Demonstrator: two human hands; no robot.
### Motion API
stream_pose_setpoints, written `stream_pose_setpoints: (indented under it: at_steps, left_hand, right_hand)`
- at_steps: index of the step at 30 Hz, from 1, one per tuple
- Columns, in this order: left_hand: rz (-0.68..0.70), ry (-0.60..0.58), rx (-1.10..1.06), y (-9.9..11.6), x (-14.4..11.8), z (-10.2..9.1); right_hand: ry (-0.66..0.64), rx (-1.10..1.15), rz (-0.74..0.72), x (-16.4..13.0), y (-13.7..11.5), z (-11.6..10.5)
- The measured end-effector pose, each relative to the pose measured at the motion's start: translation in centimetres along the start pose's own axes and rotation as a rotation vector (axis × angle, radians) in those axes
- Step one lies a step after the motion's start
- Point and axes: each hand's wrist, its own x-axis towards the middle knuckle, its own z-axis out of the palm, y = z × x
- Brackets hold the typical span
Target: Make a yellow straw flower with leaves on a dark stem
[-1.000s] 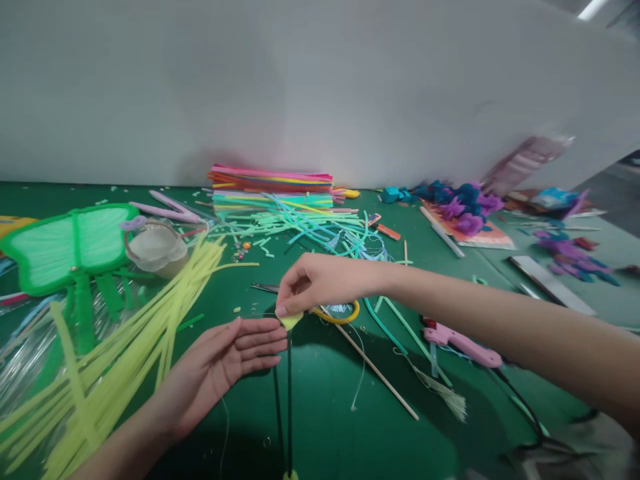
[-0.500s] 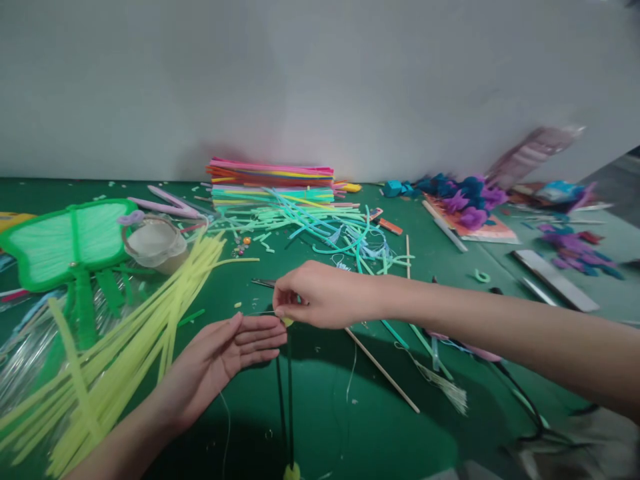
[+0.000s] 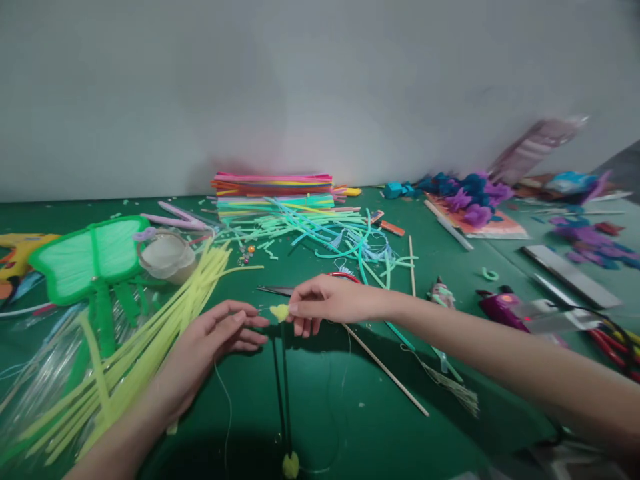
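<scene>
Pinched between the right hand (image 3: 320, 303)'s thumb and forefinger, the yellow tuft (image 3: 279, 312) now sits clear above the green table (image 3: 380, 427), atop two dark stems (image 3: 283, 387); the left hand (image 3: 215, 340), flat a second ago, curls its fingertips toward a thin thread (image 3: 223, 393), holding nothing visibly.

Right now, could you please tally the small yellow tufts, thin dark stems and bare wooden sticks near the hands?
Small yellow fuzzy tufts: 2
Thin dark stems: 2
Bare wooden sticks: 2
Total: 6
</scene>
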Motion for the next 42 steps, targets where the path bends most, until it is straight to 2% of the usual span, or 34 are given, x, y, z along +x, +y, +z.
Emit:
stream_pose_setpoints:
  at_steps: [2, 5, 8, 11, 22, 27, 34, 42]
  left_hand:
    - [0.074, 0.032, 0.256, 1.0, 0.5, -0.2]
    - [0.142, -0.047, 0.543, 2.3, 1.4, -0.3]
    - [0.179, -0.114, 0.681, 3.2, 1.9, -0.1]
    - [0.220, -0.111, 0.750, 3.5, 1.9, 0.1]
    - [0.321, -0.071, 0.865, 3.2, 1.2, 0.8]
    - [0.276, -0.097, 0.871, 3.6, 1.0, 0.4]
    - [0.215, -0.086, 0.822, 3.9, 0.9, 0.0]
    - [0.218, -0.095, 0.810, 4.0, 0.9, 0.0]
  right_hand:
    - [0.019, 0.030, -0.036, 0.1, 0.3, 0.4]
    - [0.040, 0.013, -0.040, 0.4, -0.1, 0.7]
    - [0.056, -0.009, -0.022, 0.6, -0.5, 0.8]
    - [0.053, -0.008, -0.040, 0.6, -0.4, 0.8]
    - [0.011, 0.010, -0.067, 0.1, -0.5, 1.1]
    - [-0.021, 0.028, -0.045, 0.2, -0.3, 1.1]
    - [0.127, -0.016, -0.069, 0.1, -0.2, 1.1]
    - [0.126, -0.092, -0.118, 0.5, 0.3, 1.2]
